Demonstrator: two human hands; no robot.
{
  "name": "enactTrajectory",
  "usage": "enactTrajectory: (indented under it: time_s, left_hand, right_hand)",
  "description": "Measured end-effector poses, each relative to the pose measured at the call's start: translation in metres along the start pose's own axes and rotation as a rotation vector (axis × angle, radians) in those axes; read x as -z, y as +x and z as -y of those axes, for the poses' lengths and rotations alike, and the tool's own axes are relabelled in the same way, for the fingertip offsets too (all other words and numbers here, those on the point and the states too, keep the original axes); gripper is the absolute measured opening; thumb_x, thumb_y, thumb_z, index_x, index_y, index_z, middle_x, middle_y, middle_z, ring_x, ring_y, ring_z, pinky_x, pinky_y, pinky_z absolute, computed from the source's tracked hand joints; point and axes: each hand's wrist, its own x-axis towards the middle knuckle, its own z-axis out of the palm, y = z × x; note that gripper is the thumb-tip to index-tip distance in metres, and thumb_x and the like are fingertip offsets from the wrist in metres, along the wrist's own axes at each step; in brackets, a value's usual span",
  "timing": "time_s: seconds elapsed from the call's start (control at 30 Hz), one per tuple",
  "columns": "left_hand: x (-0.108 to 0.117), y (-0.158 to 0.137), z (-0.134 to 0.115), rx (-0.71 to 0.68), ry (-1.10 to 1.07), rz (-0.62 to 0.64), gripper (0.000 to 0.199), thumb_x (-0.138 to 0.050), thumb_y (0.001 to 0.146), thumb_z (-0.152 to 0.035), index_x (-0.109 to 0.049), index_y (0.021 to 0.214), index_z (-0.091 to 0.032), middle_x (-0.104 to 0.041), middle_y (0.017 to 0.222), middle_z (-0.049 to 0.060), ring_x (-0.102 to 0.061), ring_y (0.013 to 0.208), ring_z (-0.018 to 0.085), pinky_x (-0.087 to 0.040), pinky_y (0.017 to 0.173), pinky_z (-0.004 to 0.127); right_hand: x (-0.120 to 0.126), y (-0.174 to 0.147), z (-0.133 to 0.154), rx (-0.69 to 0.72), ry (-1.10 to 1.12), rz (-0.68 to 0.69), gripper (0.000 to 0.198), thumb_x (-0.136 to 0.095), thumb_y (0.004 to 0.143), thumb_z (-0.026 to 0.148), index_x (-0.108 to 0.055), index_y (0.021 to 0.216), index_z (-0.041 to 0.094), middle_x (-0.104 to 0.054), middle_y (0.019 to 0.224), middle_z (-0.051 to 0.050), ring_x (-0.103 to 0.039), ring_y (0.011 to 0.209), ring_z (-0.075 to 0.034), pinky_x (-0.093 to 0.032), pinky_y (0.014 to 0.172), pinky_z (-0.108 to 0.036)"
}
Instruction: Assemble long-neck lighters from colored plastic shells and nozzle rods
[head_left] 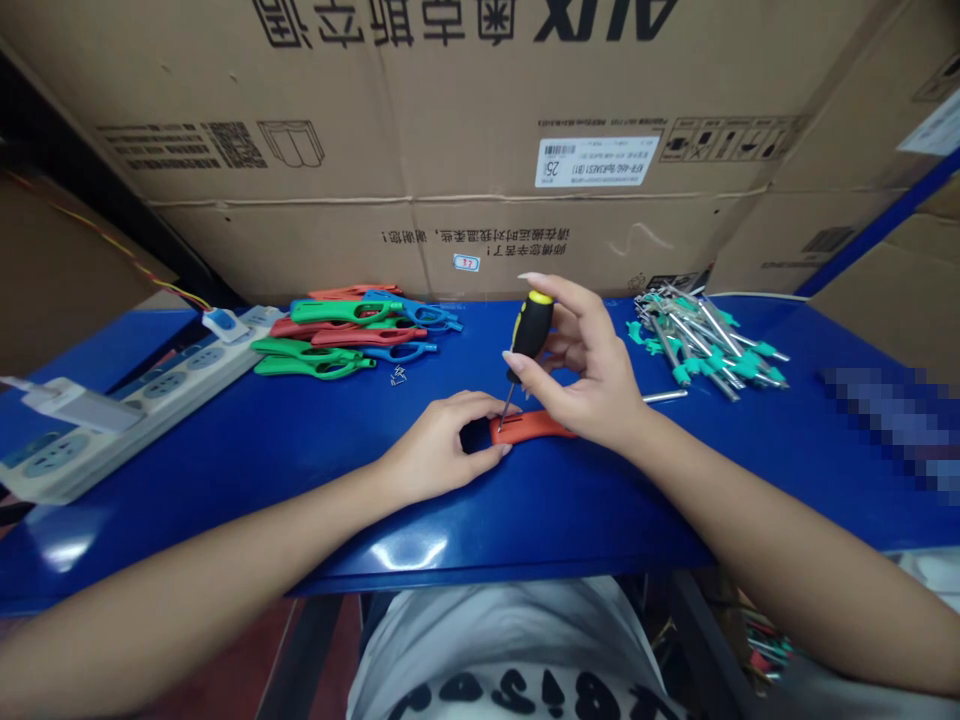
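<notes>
A big cardboard sheet printed upside down stands behind my blue table. A white power strip runs slantwise along the table's left side. Near its far end lies a heap of green, red and blue handles; a pile of metal rods with teal pieces sits on the right.

My right hand is closed round a screwdriver, thumb low on its grip, index finger over the top. My left hand pinches the end of an orange handle, thumb on the near edge and fingers on the far one.

That handle lies on the table between my hands, its long axis running left to right, the slotted end pointing left and the other hidden behind my right hand. The black and yellow screwdriver leans over it, grip up and slightly right, tip on the slotted end.

A thin metal rod shows past my right hand; I can't tell whether it joins the handle. Smallest are some metal bits just beside the heap.
</notes>
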Motion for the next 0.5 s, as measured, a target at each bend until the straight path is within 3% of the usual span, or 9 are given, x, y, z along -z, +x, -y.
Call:
enactTrajectory:
  time_s: [0.27,0.5]
  left_hand:
    - [0.0006,0.0006,-0.0004,-0.006,-0.008,0.012,0.029,-0.072,0.082,-0.014,-0.069,0.11,-0.02,-0.075,0.108,0.005,-0.07,0.101,0.022,-0.054,0.094,0.037]
    - [0.0012,0.0009,-0.0021,0.017,-0.006,0.017,0.018,-0.072,0.081,-0.014,-0.068,0.097,-0.019,-0.075,0.1,0.003,-0.07,0.096,0.021,-0.053,0.09,0.035]
  right_hand:
    - [0.0005,-0.001,0.0012,-0.005,-0.01,0.037,0.059,-0.061,0.096,0.04,-0.034,0.148,0.031,-0.06,0.124,-0.009,-0.068,0.081,-0.018,-0.064,0.064,-0.031]
    - [0.0005,-0.0011,0.0009,0.078,-0.053,0.051,0.06,-0.062,0.095,0.036,-0.035,0.149,0.032,-0.054,0.138,-0.009,-0.068,0.087,-0.018,-0.064,0.064,-0.032]
